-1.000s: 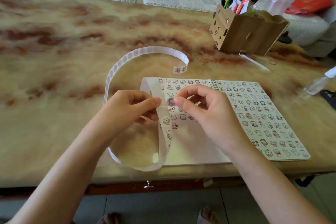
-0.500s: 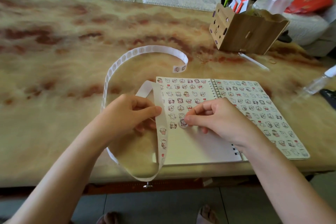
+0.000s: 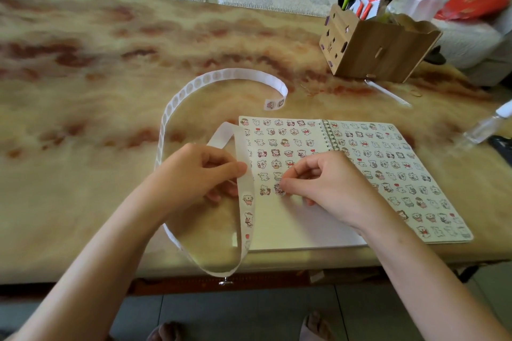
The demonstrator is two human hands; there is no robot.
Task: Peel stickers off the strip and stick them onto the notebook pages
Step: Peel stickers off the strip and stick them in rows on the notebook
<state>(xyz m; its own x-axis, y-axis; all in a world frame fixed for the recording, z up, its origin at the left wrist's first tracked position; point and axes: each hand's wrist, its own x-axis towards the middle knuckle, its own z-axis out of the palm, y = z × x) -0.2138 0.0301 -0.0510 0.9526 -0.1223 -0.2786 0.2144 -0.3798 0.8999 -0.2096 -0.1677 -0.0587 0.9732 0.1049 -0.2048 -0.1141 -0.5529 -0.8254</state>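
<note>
A spiral notebook [image 3: 293, 227] lies open on the table, both pages covered with rows of small cartoon stickers. A long white sticker strip [image 3: 246, 213] loops from the table's middle, round past the front edge, and up along the notebook's left edge. My left hand [image 3: 194, 174] pinches the strip between thumb and fingers beside the left page. My right hand [image 3: 327, 185] rests on the left page, thumb and forefinger pressing a round sticker [image 3: 278, 189] down at the end of the lowest sticker row.
A wooden pen holder [image 3: 376, 47] full of pens and scissors stands at the back right. A white stick [image 3: 388, 93] lies in front of it. A clear bottle [image 3: 487, 127] lies at the right edge. The table's front edge runs just below the notebook.
My right hand carried a peeled sticker from the strip down onto the left page and now presses it there. The left hand kept hold of the strip, which shifted slightly left.
</note>
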